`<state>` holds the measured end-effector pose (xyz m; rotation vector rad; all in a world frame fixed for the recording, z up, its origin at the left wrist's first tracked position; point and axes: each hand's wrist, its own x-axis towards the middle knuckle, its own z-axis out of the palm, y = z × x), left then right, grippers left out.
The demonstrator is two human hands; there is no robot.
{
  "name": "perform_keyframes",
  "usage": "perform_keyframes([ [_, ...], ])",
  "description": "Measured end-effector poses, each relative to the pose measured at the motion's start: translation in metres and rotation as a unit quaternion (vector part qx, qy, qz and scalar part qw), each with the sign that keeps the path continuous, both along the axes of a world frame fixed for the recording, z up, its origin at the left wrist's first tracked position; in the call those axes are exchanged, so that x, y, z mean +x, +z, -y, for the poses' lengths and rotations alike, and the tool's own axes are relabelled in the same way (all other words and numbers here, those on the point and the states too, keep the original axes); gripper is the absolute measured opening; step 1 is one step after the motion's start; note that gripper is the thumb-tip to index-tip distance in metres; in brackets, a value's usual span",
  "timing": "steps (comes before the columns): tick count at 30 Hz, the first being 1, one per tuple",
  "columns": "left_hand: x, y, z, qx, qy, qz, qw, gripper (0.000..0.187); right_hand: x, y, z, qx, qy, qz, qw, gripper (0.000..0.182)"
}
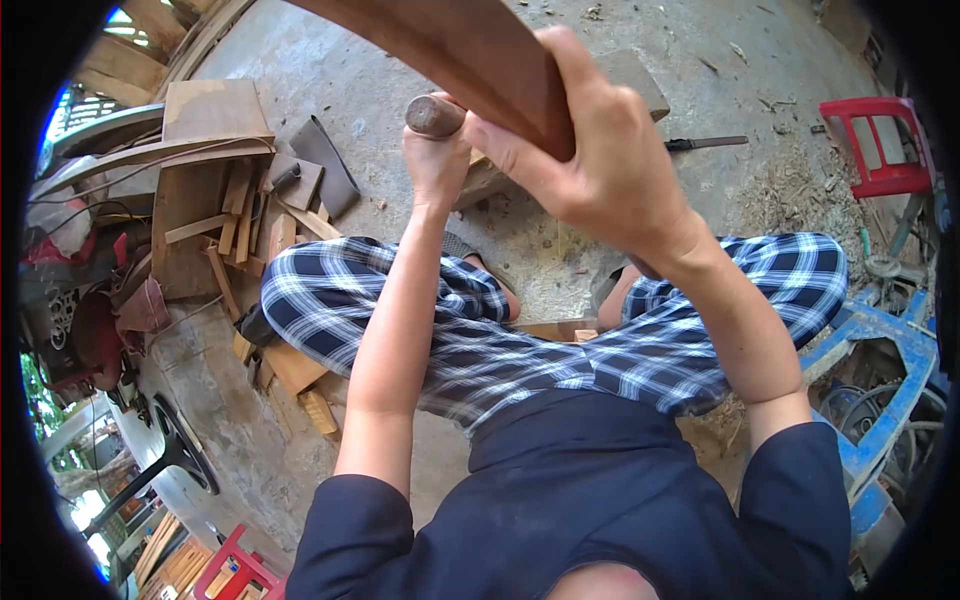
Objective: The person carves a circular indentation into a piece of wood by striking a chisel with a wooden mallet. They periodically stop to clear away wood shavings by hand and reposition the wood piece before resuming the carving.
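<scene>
My left hand (pixel 437 165) is closed around a round wooden handle (pixel 434 116), whose blunt end faces the camera. Whatever the handle belongs to is hidden behind the hand and the wood. My right hand (pixel 610 165) grips the lower end of a curved brown wooden piece (pixel 470 60), thumb on one side and fingers over the far side. The piece is raised close to the camera and runs out of view at the top. Both hands are near each other, above my spread knees.
Wood offcuts (pixel 240 210) are piled at the left beside a wooden panel (pixel 215 110). A long dark tool (pixel 708 143) lies on the concrete floor. To the right are wood shavings (pixel 790 200), a red plastic chair (pixel 875 190) and a blue metal frame (pixel 850 440).
</scene>
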<state>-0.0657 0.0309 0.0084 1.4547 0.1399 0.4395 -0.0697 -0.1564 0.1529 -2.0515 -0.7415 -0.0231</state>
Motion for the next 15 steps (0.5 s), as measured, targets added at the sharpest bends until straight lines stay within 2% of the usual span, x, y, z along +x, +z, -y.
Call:
perform_keyframes([
  [1,0.000,0.001,0.000,-0.006,0.009,0.005,1.000,0.017,-0.003,-0.002,-0.002,0.012,-0.006,-0.031,0.999,0.050],
  [2,0.000,-0.004,-0.002,-0.045,-0.009,-0.010,0.999,0.018,-0.002,-0.010,-0.003,-0.113,-0.006,-0.032,0.993,0.052],
  [3,0.005,-0.021,-0.008,0.040,0.038,0.032,0.998,0.019,0.003,-0.024,-0.002,-0.189,0.020,-0.037,0.981,0.054],
  [5,0.009,-0.030,-0.016,-0.019,0.016,0.021,0.999,0.019,0.003,-0.012,-0.006,-0.196,0.047,-0.049,0.978,0.054],
  [6,0.005,-0.021,-0.017,-0.010,-0.008,-0.013,1.000,0.019,0.000,-0.008,-0.005,-0.199,0.048,-0.056,0.977,0.054],
  [7,0.000,-0.014,-0.017,-0.002,-0.033,-0.050,0.998,0.019,-0.003,-0.005,-0.006,-0.148,0.038,-0.055,0.987,0.054],
  [8,0.002,-0.020,-0.012,-0.079,-0.054,-0.045,0.994,0.020,-0.002,-0.004,-0.007,-0.098,0.032,-0.047,0.994,0.054],
  [9,0.001,-0.028,-0.013,-0.081,-0.046,-0.047,0.995,0.020,-0.004,-0.004,-0.008,-0.100,0.040,-0.049,0.993,0.054],
  [11,0.003,-0.037,-0.018,-0.133,-0.057,-0.034,0.989,0.025,-0.011,-0.004,-0.009,-0.032,0.014,-0.013,0.999,0.054],
  [12,0.010,-0.033,-0.022,0.079,-0.004,-0.053,0.995,0.031,-0.008,-0.008,-0.008,-0.120,0.018,-0.045,0.992,0.055],
  [13,0.008,-0.029,-0.024,0.138,-0.039,-0.045,0.989,0.037,-0.001,-0.013,-0.009,-0.211,0.025,-0.030,0.977,0.057],
  [15,0.001,-0.017,-0.012,0.006,-0.026,0.004,1.000,0.030,0.005,-0.011,-0.006,-0.247,0.033,-0.060,0.967,0.059],
])
